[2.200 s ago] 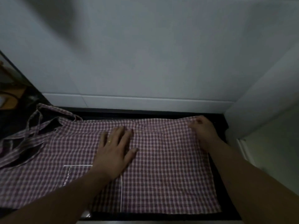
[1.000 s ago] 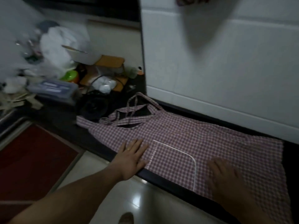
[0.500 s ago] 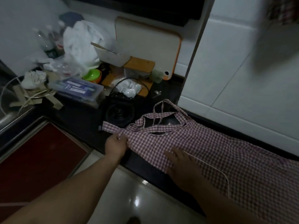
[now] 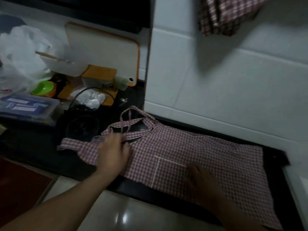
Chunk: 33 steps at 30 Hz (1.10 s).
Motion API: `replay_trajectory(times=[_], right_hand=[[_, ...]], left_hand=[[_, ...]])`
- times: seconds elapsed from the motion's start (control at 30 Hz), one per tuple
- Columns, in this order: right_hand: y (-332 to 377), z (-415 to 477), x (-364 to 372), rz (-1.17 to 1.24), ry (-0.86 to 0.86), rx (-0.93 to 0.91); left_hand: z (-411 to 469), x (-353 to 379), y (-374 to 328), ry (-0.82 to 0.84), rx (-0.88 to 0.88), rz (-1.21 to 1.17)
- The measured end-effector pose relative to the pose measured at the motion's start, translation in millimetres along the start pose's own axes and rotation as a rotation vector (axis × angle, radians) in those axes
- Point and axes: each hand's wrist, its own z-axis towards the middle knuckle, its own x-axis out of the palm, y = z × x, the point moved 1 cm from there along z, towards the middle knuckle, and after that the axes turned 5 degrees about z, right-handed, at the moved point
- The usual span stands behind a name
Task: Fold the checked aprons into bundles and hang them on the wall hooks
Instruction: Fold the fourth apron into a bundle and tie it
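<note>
- The checked apron (image 4: 191, 152) lies spread flat on the black counter (image 4: 275, 164). It runs from the middle of the picture out to 4 o'clock.
- Its thin straps (image 4: 131, 120) cross over each other at the 11 o'clock end of the apron.
- The left hand (image 4: 113, 152) is on top of the apron, just below the straps. Its fingers bend down onto the cloth and touch a strap. The hand is blurry, so I cannot tell if it pinches the cloth.
- The right hand (image 4: 201, 177) lies flat on the apron at 5 o'clock. Its fingers are straight and close together, and they press on the pocket (image 4: 170, 170) with the white edge.
- Another checked apron bundle (image 4: 225, 14) hangs on the white wall at 1 o'clock, high above the counter.
- At 10 o'clock a white cutting board (image 4: 103, 52) with an orange edge leans on the wall.
- At 9 o'clock there are a green bowl (image 4: 44, 88), a clear plastic box (image 4: 28, 105) and a white bag (image 4: 20, 52).
</note>
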Motion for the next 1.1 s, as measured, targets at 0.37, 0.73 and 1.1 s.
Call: replay_trajectory(times=[0.37, 0.73, 1.1], right_hand=[[-169.1, 13.2, -28.0, -0.018, -0.081, 0.179], [-269.4, 113.9, -77.2, -0.13, -0.456, -0.08], [-275.8, 99.9, -81.5, 0.049, 0.169, -0.012]], left_hand=[[29.1, 133.9, -127.3, 0.543, 0.292, 0.144], [123.4, 162.8, -140.3, 0.555, 0.466, 0.557], [136.9, 148.1, -127.5, 0.702, 0.46, 0.353]])
